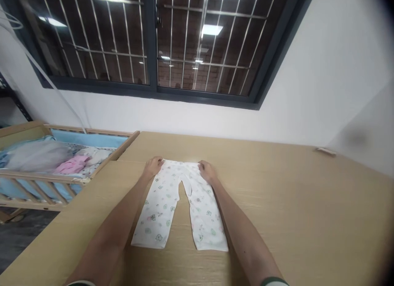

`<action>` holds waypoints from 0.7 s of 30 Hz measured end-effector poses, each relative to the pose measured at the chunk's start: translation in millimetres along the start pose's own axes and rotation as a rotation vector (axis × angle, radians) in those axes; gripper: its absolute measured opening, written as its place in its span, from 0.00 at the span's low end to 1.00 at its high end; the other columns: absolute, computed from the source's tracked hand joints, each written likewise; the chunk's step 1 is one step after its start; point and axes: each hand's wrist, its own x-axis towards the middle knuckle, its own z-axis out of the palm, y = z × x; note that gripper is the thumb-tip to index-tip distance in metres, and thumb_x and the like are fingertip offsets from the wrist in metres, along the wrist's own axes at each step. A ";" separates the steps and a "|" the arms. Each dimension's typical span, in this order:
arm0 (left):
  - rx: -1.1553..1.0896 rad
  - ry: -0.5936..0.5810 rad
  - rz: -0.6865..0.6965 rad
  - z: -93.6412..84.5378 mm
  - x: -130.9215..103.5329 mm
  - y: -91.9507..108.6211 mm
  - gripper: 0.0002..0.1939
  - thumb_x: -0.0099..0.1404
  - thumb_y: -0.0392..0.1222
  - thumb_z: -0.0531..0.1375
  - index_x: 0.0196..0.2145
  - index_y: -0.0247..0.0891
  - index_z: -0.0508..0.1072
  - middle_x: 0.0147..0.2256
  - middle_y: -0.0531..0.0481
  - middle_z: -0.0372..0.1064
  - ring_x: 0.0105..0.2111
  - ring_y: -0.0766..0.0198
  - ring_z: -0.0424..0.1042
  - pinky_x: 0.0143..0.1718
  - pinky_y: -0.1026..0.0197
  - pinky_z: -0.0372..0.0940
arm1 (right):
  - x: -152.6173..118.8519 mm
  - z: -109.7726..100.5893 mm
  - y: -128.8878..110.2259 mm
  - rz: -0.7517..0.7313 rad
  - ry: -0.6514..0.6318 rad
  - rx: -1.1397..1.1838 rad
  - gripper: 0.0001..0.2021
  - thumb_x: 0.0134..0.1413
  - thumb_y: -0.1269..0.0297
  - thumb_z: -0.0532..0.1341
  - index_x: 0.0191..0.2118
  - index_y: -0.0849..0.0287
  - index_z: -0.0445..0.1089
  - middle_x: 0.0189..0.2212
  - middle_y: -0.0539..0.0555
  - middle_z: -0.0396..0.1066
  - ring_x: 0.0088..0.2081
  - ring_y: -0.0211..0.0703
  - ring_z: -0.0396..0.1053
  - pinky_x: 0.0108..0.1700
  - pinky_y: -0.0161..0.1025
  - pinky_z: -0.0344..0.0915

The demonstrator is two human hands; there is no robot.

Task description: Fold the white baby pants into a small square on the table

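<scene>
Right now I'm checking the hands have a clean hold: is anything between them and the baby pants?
Nothing visible. The left hand and right hand rest directly on the waistband corners of the baby pants, spread flat on the wooden table.
</scene>
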 end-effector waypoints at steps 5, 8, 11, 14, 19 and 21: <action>0.013 0.003 0.028 0.0 -1.3 -0.1 0.14 0.72 0.44 0.55 0.50 0.40 0.75 0.53 0.43 0.75 0.55 0.54 0.72 0.57 0.56 0.63 | -2.9 0.4 -0.6 0.014 -0.002 0.038 0.13 0.67 0.65 0.55 0.49 0.55 0.75 0.45 0.53 0.78 0.48 0.44 0.72 0.52 0.37 0.63; 0.018 0.008 0.042 -0.3 -2.0 -0.5 0.13 0.72 0.44 0.56 0.50 0.40 0.75 0.53 0.43 0.75 0.54 0.54 0.72 0.57 0.56 0.63 | -4.3 0.2 -2.4 0.009 -0.001 0.044 0.13 0.66 0.65 0.55 0.50 0.55 0.75 0.47 0.54 0.77 0.49 0.44 0.72 0.53 0.37 0.62; 0.020 0.014 0.059 -0.1 -2.3 -1.7 0.13 0.71 0.44 0.56 0.49 0.40 0.76 0.52 0.43 0.76 0.54 0.55 0.73 0.58 0.56 0.63 | -5.1 0.2 -3.9 0.001 0.002 0.038 0.13 0.66 0.67 0.55 0.49 0.55 0.75 0.47 0.54 0.77 0.49 0.44 0.71 0.54 0.37 0.61; 0.021 0.019 0.068 0.6 -2.4 -2.8 0.13 0.71 0.44 0.55 0.49 0.39 0.76 0.52 0.42 0.75 0.54 0.54 0.72 0.58 0.56 0.63 | -5.2 0.9 -4.0 -0.005 0.005 0.030 0.13 0.66 0.68 0.56 0.49 0.55 0.75 0.48 0.54 0.77 0.50 0.44 0.71 0.55 0.37 0.61; 0.014 0.024 0.066 1.7 -3.0 -2.3 0.14 0.72 0.45 0.55 0.49 0.38 0.76 0.52 0.41 0.75 0.55 0.53 0.72 0.60 0.54 0.62 | -4.0 4.1 -2.4 0.000 0.016 0.039 0.12 0.66 0.68 0.56 0.49 0.55 0.76 0.48 0.55 0.77 0.51 0.45 0.71 0.57 0.38 0.60; 0.002 0.029 0.063 1.4 -4.4 -0.9 0.14 0.71 0.45 0.55 0.49 0.39 0.76 0.52 0.42 0.75 0.55 0.53 0.71 0.60 0.54 0.62 | -2.4 5.8 -0.8 0.011 0.027 0.075 0.12 0.65 0.68 0.57 0.48 0.55 0.76 0.48 0.55 0.77 0.52 0.46 0.71 0.58 0.39 0.61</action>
